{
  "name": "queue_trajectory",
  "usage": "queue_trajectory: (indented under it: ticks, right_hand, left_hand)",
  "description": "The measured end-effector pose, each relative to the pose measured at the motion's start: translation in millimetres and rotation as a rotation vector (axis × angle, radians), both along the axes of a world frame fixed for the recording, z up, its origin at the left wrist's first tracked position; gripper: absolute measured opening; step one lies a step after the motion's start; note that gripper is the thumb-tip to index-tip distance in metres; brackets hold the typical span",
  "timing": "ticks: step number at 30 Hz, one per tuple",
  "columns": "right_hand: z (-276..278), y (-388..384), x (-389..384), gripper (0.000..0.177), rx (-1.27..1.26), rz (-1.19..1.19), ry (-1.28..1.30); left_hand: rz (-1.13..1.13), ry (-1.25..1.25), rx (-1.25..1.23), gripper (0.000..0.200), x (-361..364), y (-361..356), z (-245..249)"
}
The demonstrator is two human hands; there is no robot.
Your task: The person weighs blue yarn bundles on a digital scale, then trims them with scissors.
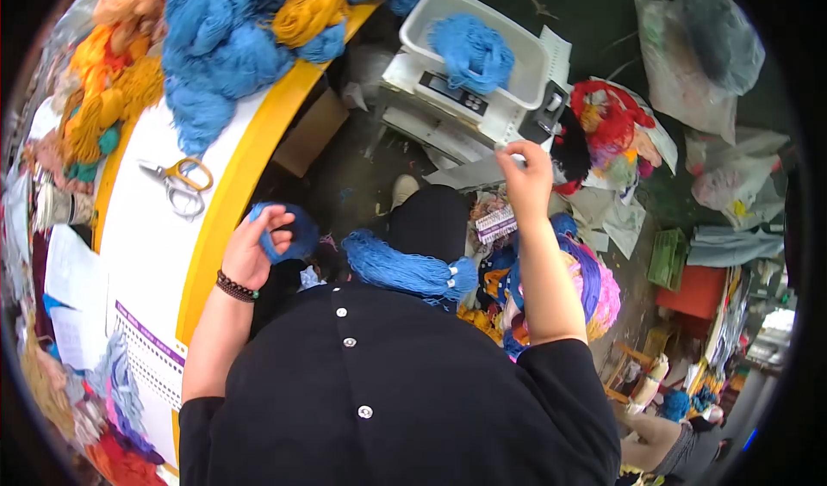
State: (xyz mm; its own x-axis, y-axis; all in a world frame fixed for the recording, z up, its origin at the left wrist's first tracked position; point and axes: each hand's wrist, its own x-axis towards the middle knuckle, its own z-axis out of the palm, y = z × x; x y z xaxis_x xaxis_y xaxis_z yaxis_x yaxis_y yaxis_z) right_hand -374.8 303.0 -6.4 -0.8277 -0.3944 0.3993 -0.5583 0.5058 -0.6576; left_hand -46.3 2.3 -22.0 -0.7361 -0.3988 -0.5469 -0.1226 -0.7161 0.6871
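Observation:
My left hand [250, 249], a beaded bracelet at its wrist, is closed around a bundle of blue yarn [299, 235] beside the table edge. My right hand [527, 176] is raised in front of the scale, thumb and forefinger pinched together. A small white bit shows at those fingertips, too small to name. Just beyond them sits a black tape dispenser [544, 117]. Across my lap lies a tied hank of blue yarn [401, 265] with white bands near one end. On the scale [452, 96], a white tub [527, 66] holds more blue yarn [472, 51].
Scissors [183, 180] lie on the white, yellow-edged table [146, 236], near a heap of blue yarn [215, 38]. Several multicoloured hanks [594, 288] are piled at my right. Plastic bags [698, 55] and a green crate [666, 260] stand farther right. Another person [659, 439] is at the lower right.

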Motion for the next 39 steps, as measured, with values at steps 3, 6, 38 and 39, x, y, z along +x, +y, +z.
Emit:
queue_trajectory:
  ticks: [3,6,38,39]
  right_hand:
    - [47.7,-58.9,78.0,0.011,-0.632,0.282,-0.890]
    - [64.0,-97.3,121.9,0.013,-0.748,0.517,-1.318]
    - [88.8,-130.2,201.8,0.074,-0.530,0.684,-1.176]
    - [86.2,-130.1,201.5,0.074,-0.522,0.691,-1.169]
  left_hand:
    - [-0.057,0.120,-0.042,0.027,-13.5,13.2,41.8]
    - [-0.116,0.160,-0.117,0.034,-22.3,29.0,74.0]
    - [-0.168,0.161,-0.368,0.034,-6.1,58.9,92.2]
    - [-0.168,0.161,-0.367,0.034,-6.0,59.8,90.6]
